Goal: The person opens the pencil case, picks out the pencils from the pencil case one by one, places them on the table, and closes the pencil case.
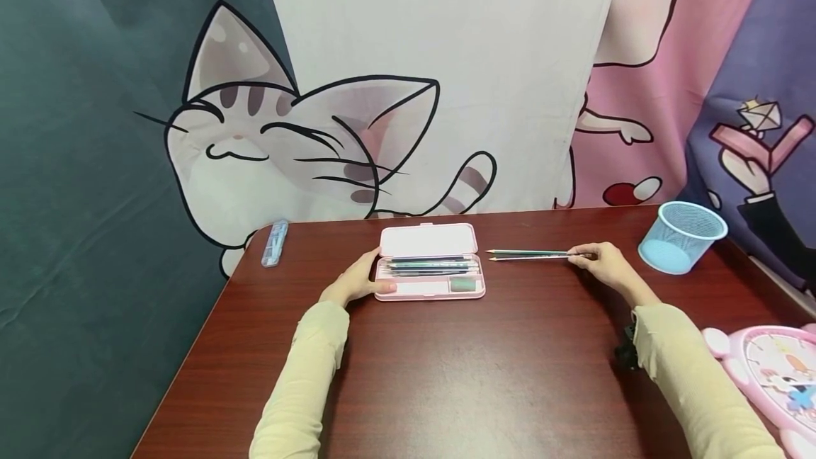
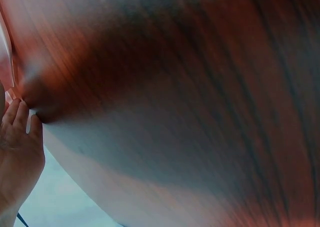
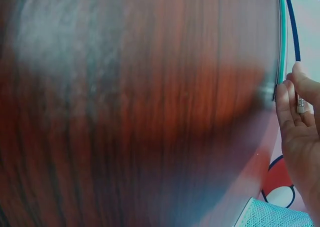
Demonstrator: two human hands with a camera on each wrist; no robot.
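Right grip (image 1: 602, 265), pinched nearly closed, holds pencils (image 1: 529, 253) by their ends; left grip (image 1: 353, 282) half-closed on pencil case (image 1: 421, 288); end-only hold could make pencils splay.

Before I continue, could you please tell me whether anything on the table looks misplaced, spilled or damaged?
Nothing stands out. The pencils outside the open pink pencil case are pinched in the right hand, the light-blue mesh basket stands upright, and no spill or damage shows.
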